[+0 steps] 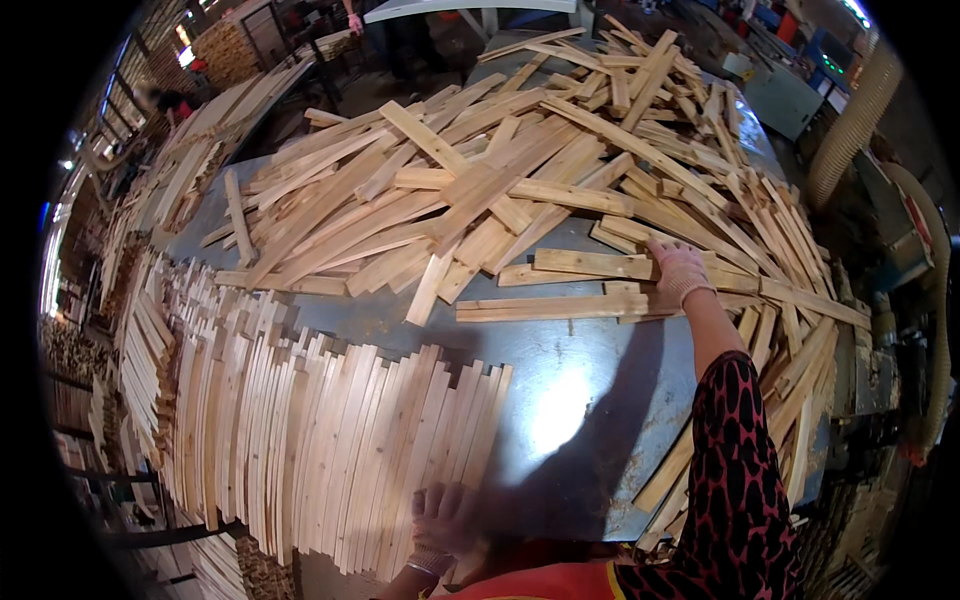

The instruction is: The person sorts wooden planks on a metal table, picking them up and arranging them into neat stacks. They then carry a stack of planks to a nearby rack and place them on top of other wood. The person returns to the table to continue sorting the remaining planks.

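Grey tabletop [535, 485]: loose slats [520, 190] heaped beyond, row [340, 440] ranked at left. My right grip [680, 272] overlies loose slats; my left grip [444, 518], the row's near corner, perhaps steadying it. Closure of either: cannot tell.

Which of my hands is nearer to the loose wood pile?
Right. Your right hand is on boards at the pile's near right side; your left hand is farther off, at the near end of the neat row.

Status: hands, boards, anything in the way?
Right hand on a board, near side of the pile; grip unclear. Left hand at near end of the row, hold unclear. Possible snag: other boards overlapping close by.
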A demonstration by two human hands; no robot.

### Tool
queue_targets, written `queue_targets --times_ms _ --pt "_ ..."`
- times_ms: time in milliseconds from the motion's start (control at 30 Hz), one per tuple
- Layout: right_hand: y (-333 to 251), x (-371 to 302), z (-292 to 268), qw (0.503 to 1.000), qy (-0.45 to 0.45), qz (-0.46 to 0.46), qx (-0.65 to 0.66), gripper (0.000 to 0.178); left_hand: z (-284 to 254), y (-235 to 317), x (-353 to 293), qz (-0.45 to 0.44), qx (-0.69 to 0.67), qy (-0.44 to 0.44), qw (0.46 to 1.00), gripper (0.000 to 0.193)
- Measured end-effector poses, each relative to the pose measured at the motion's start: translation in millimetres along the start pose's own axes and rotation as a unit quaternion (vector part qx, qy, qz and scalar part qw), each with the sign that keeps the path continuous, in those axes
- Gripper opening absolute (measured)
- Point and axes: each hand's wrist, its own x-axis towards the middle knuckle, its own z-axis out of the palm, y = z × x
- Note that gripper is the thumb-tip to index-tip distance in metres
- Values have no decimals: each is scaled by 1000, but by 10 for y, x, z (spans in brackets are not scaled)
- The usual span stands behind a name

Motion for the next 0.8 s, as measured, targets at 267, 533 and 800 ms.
queue_targets --times_ms 267,533,800 --pt "-439 -1604 -553 888 -143 -34 436 68 40 -44 -121 8 3 30 1000 48" --pt "-2301 -3419 -583 587 -224 17 778 67 10 252 18 -110 -463 61 877 58" --pt "-2975 -3457 287 539 -59 188 819 38 -768 -980 -416 -340 -365 58 865 42"
